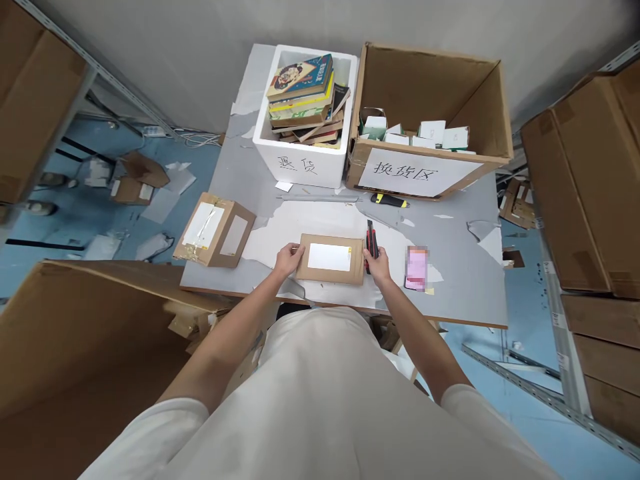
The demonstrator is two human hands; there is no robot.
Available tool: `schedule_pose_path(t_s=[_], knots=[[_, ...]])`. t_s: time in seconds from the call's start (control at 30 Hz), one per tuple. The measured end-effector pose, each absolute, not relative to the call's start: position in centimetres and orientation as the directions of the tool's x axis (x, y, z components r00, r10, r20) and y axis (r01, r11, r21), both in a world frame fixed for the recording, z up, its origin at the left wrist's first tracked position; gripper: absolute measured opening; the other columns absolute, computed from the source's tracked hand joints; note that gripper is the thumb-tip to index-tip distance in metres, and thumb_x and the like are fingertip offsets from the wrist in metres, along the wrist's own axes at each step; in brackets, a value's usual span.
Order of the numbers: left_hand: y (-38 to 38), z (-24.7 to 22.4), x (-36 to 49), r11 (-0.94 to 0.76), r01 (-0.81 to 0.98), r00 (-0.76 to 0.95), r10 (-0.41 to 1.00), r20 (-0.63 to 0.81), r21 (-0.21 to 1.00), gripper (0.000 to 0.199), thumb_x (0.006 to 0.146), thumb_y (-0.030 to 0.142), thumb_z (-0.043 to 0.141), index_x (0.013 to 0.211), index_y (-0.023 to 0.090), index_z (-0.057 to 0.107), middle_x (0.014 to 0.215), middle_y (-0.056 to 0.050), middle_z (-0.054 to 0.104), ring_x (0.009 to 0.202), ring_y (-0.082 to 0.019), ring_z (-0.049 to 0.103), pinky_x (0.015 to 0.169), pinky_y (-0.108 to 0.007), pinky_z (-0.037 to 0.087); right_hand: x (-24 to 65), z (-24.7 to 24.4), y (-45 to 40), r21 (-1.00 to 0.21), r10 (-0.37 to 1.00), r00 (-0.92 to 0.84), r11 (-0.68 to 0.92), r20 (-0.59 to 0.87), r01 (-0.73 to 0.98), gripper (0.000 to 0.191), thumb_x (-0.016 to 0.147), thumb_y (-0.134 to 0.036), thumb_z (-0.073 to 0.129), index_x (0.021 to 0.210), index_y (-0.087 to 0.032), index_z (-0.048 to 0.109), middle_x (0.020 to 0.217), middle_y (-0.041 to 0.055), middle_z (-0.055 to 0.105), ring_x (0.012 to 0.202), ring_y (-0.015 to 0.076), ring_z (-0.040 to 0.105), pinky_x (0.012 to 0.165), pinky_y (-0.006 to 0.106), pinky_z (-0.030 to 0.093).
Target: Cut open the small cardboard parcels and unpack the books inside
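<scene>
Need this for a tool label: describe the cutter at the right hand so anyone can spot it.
On the gray table, find the flat cardboard package near the front edge. Just right of it, in the right hand, is the red-and-black cutter. Those red parts set it apart from the black-and-yellow cutter lying farther back.

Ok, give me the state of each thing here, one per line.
Flat parcel, closed, label up
Left grip, closed on the parcel's left edge
Red cutter, in right grip, blade unclear
Yellow cutter, lying loose
Foam box, open, books inside
Back carton, open, small boxes inside
Taped box, closed
Phone, screen lit
Lower-left carton, open
</scene>
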State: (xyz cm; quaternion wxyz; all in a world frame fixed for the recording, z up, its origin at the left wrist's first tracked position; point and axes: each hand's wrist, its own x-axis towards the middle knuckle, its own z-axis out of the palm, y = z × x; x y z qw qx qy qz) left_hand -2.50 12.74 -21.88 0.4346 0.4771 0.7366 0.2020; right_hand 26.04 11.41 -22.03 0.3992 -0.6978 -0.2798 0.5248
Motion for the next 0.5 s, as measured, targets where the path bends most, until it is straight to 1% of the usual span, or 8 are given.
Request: schedule_pose_path(t_s=[0.1, 0.17, 0.3, 0.33, 0.4, 0.47, 0.5], knots=[[12.6, -22.6, -2.8, 0.452, 0.468, -0.143, 0.887, -0.439, 0.759, 0.042, 0.079, 0.053, 0.055, 0.096, 0.017, 0.066, 0.093, -0.009, 0.072, 0.089, -0.023, 0.066, 0.082, -0.035, 0.05, 26.1, -22.5, 10.9, -0.87, 0.833, 0.256, -0.486, -0.49, -0.084, 0.045, 0.067, -0.046, 0.072, 0.095, -0.024, 0.044, 0.067, -0.0058, 0.057, 0.051, 0.0111, 0.052, 0.045, 0.025, 0.046], [12.5, -23.2, -3.2, 0.431, 0.452, -0.126, 0.897, -0.423, 0.781, 0.044, 0.078, 0.053, 0.055, 0.099, 0.016, 0.067, 0.096, -0.01, 0.072, 0.092, -0.023, 0.066, 0.085, -0.036, 0.05, 26.3, -22.5, 10.5, -0.878, 0.844, 0.243, -0.466, -0.478, -0.11, 0.047, 0.067, -0.047, 0.072, 0.096, -0.024, 0.044, 0.072, -0.0048, 0.059, 0.052, 0.0108, 0.052, 0.047, 0.025, 0.047], [11.1, -24.6, -4.6, 0.431, 0.354, -0.1, 0.9, -0.425, 0.83, 0.047, 0.08, 0.049, 0.048, 0.109, 0.016, 0.066, 0.113, -0.011, 0.069, 0.102, -0.024, 0.065, 0.089, -0.04, 0.051, 27.3, -22.5, 8.6, -0.893, 0.867, 0.216, -0.433, -0.45, -0.122, 0.048, 0.064, -0.047, 0.073, 0.096, -0.022, 0.047, 0.094, 0.0021, 0.067, 0.053, 0.008, 0.051, 0.05, 0.025, 0.046], [10.4, -25.0, -4.9, 0.443, 0.327, -0.083, 0.894, -0.441, 0.835, 0.048, 0.078, 0.047, 0.049, 0.111, 0.016, 0.066, 0.116, -0.012, 0.068, 0.103, -0.025, 0.065, 0.09, -0.042, 0.051, 27.6, -22.6, 7.8, -0.892, 0.87, 0.201, -0.434, -0.451, -0.123, 0.046, 0.064, -0.046, 0.073, 0.095, -0.021, 0.048, 0.1, 0.0043, 0.067, 0.053, 0.0073, 0.051, 0.05, 0.025, 0.045], [8.6, -25.5, -5.4, 0.443, 0.296, 0.006, 0.885, -0.466, 0.846, 0.054, 0.07, 0.044, 0.058, 0.115, 0.014, 0.065, 0.118, -0.014, 0.067, 0.106, -0.027, 0.064, 0.094, -0.045, 0.05, 27.9, -22.7, 6.0, -0.881, 0.867, 0.162, -0.455, -0.472, -0.132, 0.043, 0.063, -0.042, 0.074, 0.093, -0.02, 0.052, 0.106, 0.0065, 0.067, 0.052, 0.0062, 0.049, 0.051, 0.025, 0.044], [6.9, -25.6, -5.4, 0.422, 0.267, 0.121, 0.877, -0.464, 0.866, 0.063, 0.062, 0.041, 0.068, 0.118, 0.014, 0.063, 0.119, -0.014, 0.066, 0.111, -0.029, 0.062, 0.098, -0.047, 0.048, 27.9, -22.9, 4.3, -0.86, 0.853, 0.123, -0.49, -0.507, -0.145, 0.044, 0.061, -0.037, 0.075, 0.095, -0.02, 0.053, 0.102, 0.0045, 0.067, 0.051, 0.006, 0.047, 0.05, 0.025, 0.043], [6.2, -25.5, -5.2, 0.418, 0.242, 0.157, 0.873, -0.461, 0.875, 0.068, 0.058, 0.042, 0.072, 0.119, 0.014, 0.063, 0.119, -0.014, 0.066, 0.112, -0.03, 0.061, 0.099, -0.047, 0.047, 27.8, -23.0, 3.6, -0.847, 0.844, 0.104, -0.511, -0.526, -0.144, 0.045, 0.059, -0.034, 0.076, 0.096, -0.021, 0.053, 0.095, 0.0022, 0.067, 0.05, 0.0063, 0.047, 0.05, 0.025, 0.042]])
